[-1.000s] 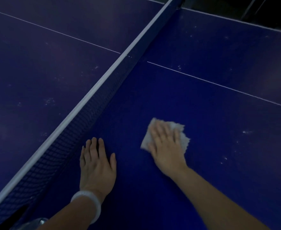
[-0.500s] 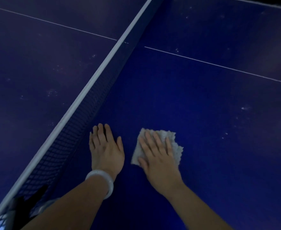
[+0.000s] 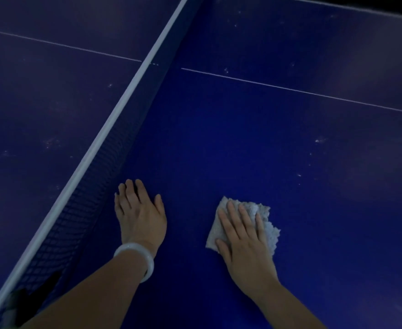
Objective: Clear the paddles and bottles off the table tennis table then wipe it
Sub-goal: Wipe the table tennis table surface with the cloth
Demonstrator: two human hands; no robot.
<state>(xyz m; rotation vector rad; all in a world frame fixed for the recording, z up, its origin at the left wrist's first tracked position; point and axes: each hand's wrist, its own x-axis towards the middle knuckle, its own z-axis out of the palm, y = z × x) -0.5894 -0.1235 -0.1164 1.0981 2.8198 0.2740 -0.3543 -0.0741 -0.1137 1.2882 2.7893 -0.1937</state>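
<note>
The blue table tennis table (image 3: 290,150) fills the view, with pale smudges scattered over it. My right hand (image 3: 245,243) lies flat with straight fingers on a crumpled white tissue (image 3: 270,224), pressing it onto the table right of the net. My left hand (image 3: 139,214) rests flat on the bare surface close beside the net, fingers straight, a white bangle on its wrist. No paddles or bottles are in view.
The net (image 3: 95,186) with its white top band runs diagonally from lower left to the top middle. A thin white centre line (image 3: 290,89) crosses the table beyond my hands. The far table edge shows at the top right.
My right hand slid the tissue toward me and to the left, then back out to the right. My left hand stayed planted by the net. The view tilted further down.
</note>
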